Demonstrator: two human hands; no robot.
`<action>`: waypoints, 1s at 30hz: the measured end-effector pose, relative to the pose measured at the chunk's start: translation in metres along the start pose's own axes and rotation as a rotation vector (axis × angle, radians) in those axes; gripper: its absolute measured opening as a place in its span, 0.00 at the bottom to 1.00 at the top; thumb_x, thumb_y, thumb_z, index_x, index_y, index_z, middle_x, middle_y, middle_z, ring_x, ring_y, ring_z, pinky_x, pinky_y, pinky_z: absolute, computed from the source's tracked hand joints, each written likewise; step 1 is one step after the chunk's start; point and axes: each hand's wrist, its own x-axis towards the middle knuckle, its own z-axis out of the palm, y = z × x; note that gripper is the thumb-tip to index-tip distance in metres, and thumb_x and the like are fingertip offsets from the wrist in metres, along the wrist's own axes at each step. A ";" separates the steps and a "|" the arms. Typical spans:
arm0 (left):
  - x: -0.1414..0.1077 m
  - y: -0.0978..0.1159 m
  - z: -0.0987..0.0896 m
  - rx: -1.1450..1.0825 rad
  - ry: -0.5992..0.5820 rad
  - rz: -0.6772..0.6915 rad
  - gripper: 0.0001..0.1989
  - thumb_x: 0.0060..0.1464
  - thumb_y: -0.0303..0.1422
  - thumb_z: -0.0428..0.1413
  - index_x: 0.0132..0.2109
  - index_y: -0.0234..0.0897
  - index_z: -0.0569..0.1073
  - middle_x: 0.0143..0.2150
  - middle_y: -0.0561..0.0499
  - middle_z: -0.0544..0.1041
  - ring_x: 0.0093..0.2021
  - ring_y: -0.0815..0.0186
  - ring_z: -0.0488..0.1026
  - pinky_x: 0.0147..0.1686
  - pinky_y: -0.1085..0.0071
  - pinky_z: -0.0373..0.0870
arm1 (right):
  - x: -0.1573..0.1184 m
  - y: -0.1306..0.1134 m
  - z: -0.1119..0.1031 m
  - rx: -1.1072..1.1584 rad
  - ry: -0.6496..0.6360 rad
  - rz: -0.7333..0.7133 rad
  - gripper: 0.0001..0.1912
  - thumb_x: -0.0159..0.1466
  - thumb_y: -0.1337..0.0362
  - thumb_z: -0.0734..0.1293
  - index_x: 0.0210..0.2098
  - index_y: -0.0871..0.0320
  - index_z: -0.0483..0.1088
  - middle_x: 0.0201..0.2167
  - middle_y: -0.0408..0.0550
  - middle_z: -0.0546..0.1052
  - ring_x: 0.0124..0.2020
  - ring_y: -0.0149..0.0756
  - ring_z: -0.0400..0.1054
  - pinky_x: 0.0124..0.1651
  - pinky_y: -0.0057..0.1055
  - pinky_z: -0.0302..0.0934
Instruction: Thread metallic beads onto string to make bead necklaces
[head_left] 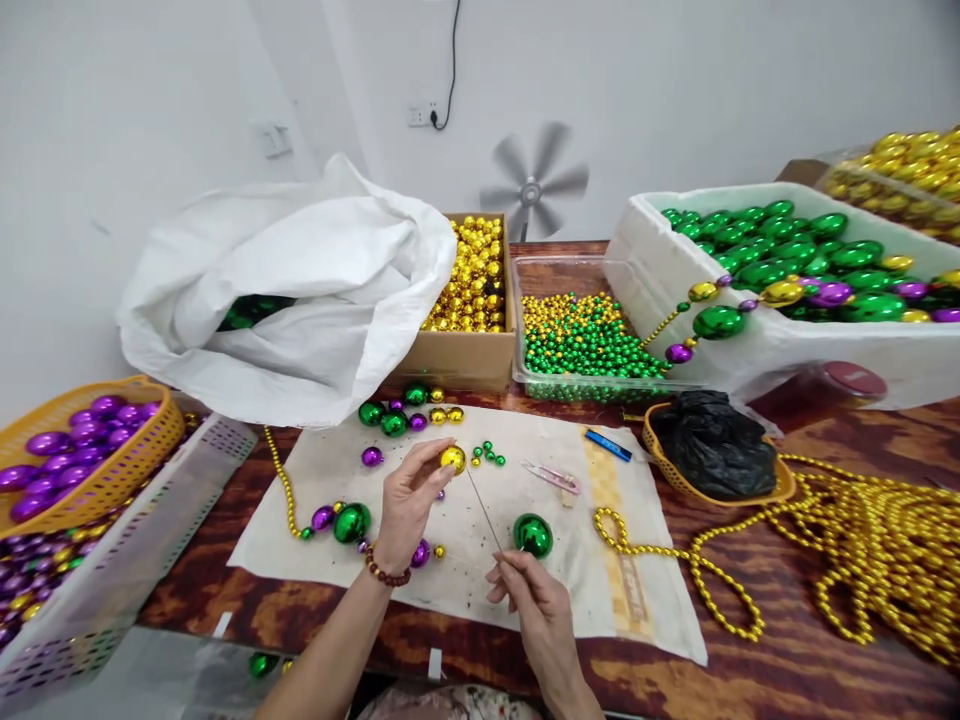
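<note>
My left hand (409, 495) pinches a shiny gold bead (453, 459) between thumb and fingers, above a white cloth (285, 590). In my right hand (531, 592), thumb and fingertips are closed on a long thin needle (484, 508). It slants up toward the gold bead; whether its tip is inside the bead I cannot tell. A large green ball (533, 535) lies just beyond my right hand. Left of my left wrist runs a bead strand with a green ball (351, 522) and a purple bead (322, 517). Small green beads (489, 452) lie beyond my hands.
Pink-handled thread snips (553, 477) and a blue cutter (608, 445) lie on the cloth. Gold bead chains (885, 550) heap at right. Behind stand a gold-bead carton (465, 350), a clear bin (592, 388), a foam box (810, 350) and a white sack (337, 350).
</note>
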 end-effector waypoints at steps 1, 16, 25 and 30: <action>0.001 0.001 -0.001 -0.009 0.007 0.001 0.15 0.51 0.36 0.65 0.48 0.41 0.81 0.51 0.45 0.79 0.52 0.59 0.75 0.51 0.66 0.74 | 0.000 0.001 0.000 -0.004 -0.005 -0.004 0.16 0.67 0.52 0.65 0.38 0.58 0.76 0.27 0.49 0.79 0.23 0.35 0.73 0.26 0.29 0.64; 0.007 0.017 0.003 -0.258 0.020 -0.164 0.16 0.46 0.36 0.68 0.44 0.40 0.82 0.48 0.44 0.82 0.47 0.60 0.77 0.45 0.67 0.73 | 0.000 0.008 0.004 0.020 -0.057 0.022 0.15 0.67 0.52 0.66 0.38 0.58 0.76 0.27 0.47 0.78 0.24 0.35 0.72 0.27 0.29 0.65; 0.008 0.016 0.002 -0.327 -0.009 -0.183 0.16 0.48 0.36 0.67 0.46 0.40 0.82 0.49 0.44 0.81 0.46 0.61 0.77 0.43 0.68 0.73 | -0.001 0.015 0.003 0.042 -0.085 0.043 0.15 0.68 0.53 0.65 0.38 0.59 0.76 0.29 0.48 0.78 0.24 0.34 0.72 0.26 0.27 0.63; 0.008 0.019 0.003 -0.419 0.002 -0.220 0.16 0.47 0.34 0.68 0.45 0.40 0.82 0.46 0.45 0.82 0.44 0.62 0.77 0.43 0.68 0.73 | -0.001 0.017 0.004 0.073 -0.096 0.054 0.15 0.68 0.54 0.66 0.39 0.60 0.76 0.29 0.49 0.78 0.24 0.33 0.72 0.25 0.26 0.61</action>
